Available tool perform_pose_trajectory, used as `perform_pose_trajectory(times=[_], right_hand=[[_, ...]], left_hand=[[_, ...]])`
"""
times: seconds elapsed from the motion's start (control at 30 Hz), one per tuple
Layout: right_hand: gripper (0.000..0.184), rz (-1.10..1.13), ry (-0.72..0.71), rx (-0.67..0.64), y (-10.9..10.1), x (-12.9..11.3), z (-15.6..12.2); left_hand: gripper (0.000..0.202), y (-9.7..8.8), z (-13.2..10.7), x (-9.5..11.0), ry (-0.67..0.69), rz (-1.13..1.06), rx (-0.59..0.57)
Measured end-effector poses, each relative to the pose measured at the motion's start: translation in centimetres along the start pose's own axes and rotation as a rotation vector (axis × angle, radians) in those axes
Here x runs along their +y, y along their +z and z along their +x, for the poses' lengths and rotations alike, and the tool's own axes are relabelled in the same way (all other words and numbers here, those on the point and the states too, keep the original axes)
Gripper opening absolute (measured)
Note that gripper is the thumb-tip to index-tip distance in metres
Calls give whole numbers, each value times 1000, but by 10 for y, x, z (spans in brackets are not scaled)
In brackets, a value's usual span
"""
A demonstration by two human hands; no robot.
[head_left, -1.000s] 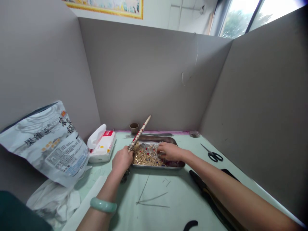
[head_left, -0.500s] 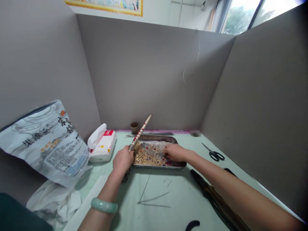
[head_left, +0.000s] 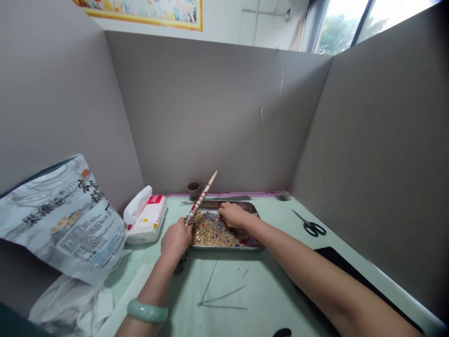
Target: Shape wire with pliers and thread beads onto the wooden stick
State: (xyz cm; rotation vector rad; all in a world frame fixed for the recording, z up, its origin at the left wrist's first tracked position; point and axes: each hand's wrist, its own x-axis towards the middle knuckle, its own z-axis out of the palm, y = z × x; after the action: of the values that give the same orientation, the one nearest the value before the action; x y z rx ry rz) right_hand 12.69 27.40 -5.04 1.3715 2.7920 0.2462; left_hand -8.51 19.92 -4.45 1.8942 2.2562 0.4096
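Observation:
My left hand (head_left: 176, 241) is closed round the lower end of a pale wooden stick (head_left: 213, 178), which slants up and away. Red beads and what looks like thin wire run along the stick. A shallow metal tray (head_left: 250, 207) lies just beyond, holding many small gold beads (head_left: 213, 238), with some red, blue and clear ones among them. Over the back middle of that tray is my right hand (head_left: 233, 215), palm down with fingers curled together; anything between the fingertips is hidden. A dark bundle (head_left: 181, 263) shows partly below my left hand.
Wire pieces (head_left: 220, 306) lie on the table in front. Black-handled scissors (head_left: 313, 228) are at right, near a dark flat object (head_left: 336, 257). A tissue pack (head_left: 149, 220), a large printed pouch (head_left: 70, 220) and white cloth (head_left: 72, 304) stand left. A brown cup (head_left: 193, 189) is behind. Grey partitions enclose the table.
My right hand has moved left and back across the tray, from its right side to the back middle. My left hand keeps its hold on the stick. The view has shifted slightly.

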Motion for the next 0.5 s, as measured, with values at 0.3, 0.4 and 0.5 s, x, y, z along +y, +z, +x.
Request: perform_pose_trajectory(times=[0.3, 0.4, 0.5], right_hand=[[21, 175, -32, -181, -33, 34, -54], [24, 463, -173, -424, -37, 15, -48], [25, 515, -242, -513, -28, -11, -29]], left_hand=[[30, -1, -3, 2, -12, 6, 3], [30, -1, -3, 2, -14, 8, 4], [29, -1, -2, 2, -18, 5, 6]])
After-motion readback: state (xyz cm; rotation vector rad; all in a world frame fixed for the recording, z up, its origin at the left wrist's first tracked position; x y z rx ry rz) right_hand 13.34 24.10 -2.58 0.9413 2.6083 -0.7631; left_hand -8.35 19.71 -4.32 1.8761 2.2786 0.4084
